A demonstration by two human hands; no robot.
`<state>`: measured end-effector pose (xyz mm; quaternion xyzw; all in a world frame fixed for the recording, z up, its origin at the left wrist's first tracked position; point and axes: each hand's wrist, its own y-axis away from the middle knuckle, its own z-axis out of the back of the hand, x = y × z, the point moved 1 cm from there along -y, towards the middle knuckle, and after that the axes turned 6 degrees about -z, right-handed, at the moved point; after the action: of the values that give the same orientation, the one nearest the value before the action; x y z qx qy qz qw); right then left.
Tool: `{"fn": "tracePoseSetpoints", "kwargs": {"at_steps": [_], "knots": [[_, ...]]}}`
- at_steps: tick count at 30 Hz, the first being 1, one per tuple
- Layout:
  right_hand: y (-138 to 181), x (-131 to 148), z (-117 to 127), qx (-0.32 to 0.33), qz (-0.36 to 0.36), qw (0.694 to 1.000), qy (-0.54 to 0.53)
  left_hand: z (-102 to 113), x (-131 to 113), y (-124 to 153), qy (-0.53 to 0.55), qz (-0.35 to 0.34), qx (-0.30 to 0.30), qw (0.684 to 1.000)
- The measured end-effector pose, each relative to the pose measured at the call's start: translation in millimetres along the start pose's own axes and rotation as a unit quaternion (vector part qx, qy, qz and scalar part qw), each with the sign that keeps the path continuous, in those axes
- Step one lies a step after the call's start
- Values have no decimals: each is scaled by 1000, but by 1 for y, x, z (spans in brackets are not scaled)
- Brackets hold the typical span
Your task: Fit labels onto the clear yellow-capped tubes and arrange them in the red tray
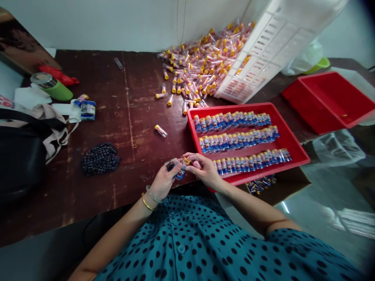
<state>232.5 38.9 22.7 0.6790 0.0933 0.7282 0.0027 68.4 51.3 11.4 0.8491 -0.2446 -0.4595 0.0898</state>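
1. Clear plastic with a yellow cap and a blue label: a small tube (182, 167) is held just above the near edge of the table, in front of the person's body.
2. Left hand (162, 181) has its fingers curled in and pinches the tube's left end; two bangles (149, 200) sit on that wrist.
3. Right hand (206, 171) pinches the tube's right end with thumb and fingertips pressed together, so both hands meet on the one tube.
4. Just beside the right hand lies a red tray (290, 138) holding three rows of labelled tubes (238, 138) lying side by side.
5. A single loose tube (161, 130) lies on the dark wooden table (102, 117), a little beyond the hands.
6. Farther back, a heap of yellow-capped tubes (202, 66) spills from a tilted white crate (272, 43).
7. A second red tray (328, 101) sits to the far right.
8. To the left lie a dark dotted cloth (100, 158), a black bag (20, 156) and a green cup (54, 88) on its side.
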Motion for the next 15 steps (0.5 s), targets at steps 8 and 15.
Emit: {"fn": "tracePoseSetpoints", "kwargs": {"at_steps": [8, 15], "knots": [[1, 5, 6, -8, 3, 998, -56, -9, 4, -3, -52, -25, -22, 998], [-12, 4, 55, -62, -9, 995, -78, -21, -2, -7, -83, 19, -41, 996]]}}
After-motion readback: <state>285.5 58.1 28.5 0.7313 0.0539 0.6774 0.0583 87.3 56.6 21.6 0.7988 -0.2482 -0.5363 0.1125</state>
